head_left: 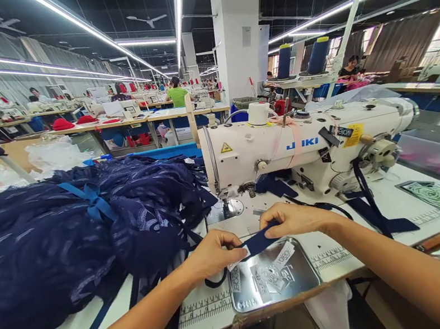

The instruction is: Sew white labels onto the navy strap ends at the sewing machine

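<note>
Between my two hands a short navy fabric strip (258, 241) is stretched above a metal tray. My left hand (214, 254) pinches its left end together with a small white label (239, 257). The other end is gripped by the thumb and fingers of my right hand (289, 219). Beneath them, the shiny metal tray (308, 279) holds several loose white labels (272, 277) with dark lettering. Just beyond my hands stands a white sewing machine (251, 147); its needle area is behind and slightly left of the strip.
A large heap of navy patterned fabric (45, 235), tied with a blue ribbon (97, 203), covers the table's left. Scissors (329, 205) lie partly behind my right hand. A green coiled cord (434, 195) sits at right. Two navy thread cones (284, 62) stand behind the machine. Other people work farther back.
</note>
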Tool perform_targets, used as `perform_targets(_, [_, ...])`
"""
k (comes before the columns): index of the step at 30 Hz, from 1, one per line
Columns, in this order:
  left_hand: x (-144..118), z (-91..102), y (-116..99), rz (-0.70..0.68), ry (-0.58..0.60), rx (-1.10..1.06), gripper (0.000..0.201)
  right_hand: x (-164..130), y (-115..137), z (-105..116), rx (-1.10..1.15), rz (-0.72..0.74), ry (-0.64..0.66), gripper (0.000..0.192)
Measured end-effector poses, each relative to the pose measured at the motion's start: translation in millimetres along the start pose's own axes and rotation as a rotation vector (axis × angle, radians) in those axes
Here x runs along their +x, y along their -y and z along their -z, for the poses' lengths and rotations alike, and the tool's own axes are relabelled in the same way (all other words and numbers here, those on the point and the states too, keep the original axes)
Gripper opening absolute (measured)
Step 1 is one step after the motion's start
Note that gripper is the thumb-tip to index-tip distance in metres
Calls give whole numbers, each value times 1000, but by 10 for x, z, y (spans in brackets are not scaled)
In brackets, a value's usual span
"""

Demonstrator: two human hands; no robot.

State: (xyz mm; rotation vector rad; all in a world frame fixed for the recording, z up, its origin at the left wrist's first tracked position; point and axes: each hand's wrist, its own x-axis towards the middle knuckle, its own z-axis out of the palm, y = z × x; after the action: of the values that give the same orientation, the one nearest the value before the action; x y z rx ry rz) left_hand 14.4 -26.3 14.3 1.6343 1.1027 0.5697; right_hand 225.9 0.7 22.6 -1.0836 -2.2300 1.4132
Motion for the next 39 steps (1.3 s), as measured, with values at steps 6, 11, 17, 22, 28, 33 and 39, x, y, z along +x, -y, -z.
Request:
perform_targets(6, [7,4,3,-22,6,39,14,100,126,-117,-67,85,59,13])
perform_targets(11, [7,19,38,-5,72,72,14,193,126,-192,-116,106,98,13])
perform_targets(17, [34,53,31,21,155,129,15,245,132,-202,-127,122,120,14])
perform_targets(22, [65,116,46,61,169,100,15,260,66,-174,-102,100,108,17])
perform_targets(28, [131,168,120,94,226,101,16,312,30,-210,-98,51,137,13])
perform_targets(33, [204,241,200,68,284,63,18,349,67,-211,-78,31,142,9])
perform_targets(39, [209,223,229,34,177,54,15,451,0,-151,-81,-12,129,5])
